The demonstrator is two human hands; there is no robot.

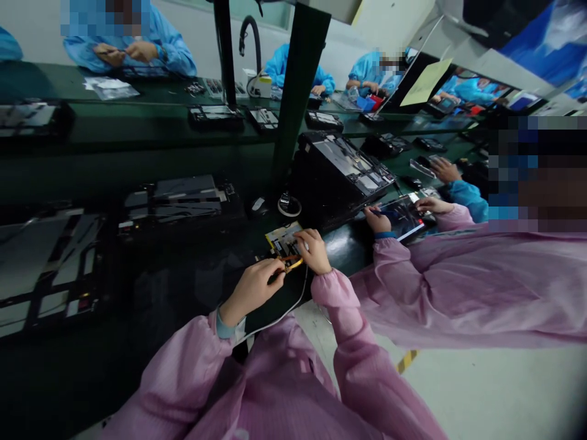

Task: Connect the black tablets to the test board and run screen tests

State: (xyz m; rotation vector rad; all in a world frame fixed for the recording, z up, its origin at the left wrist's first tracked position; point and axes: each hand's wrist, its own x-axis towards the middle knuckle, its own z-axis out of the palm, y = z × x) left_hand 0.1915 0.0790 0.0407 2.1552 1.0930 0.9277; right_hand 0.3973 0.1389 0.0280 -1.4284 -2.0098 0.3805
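Note:
Low in front of me on the dark bench lies a small circuit board with a yellow edge and dark parts. An orange flex cable loops at its near side. My left hand reaches in from the left, thumb and fingers pinched at the cable's left end. My right hand is curled over the board's right side, fingertips together on it; whether they hold a small part is hidden. A white cord runs from beside the board down toward my lap, past the teal band on my left wrist.
Trays of flat device parts lie to the left, and a tall black tray stack stands behind right. A green post rises beyond the board. At right, a co-worker in pink handles a tablet. People in blue sit opposite.

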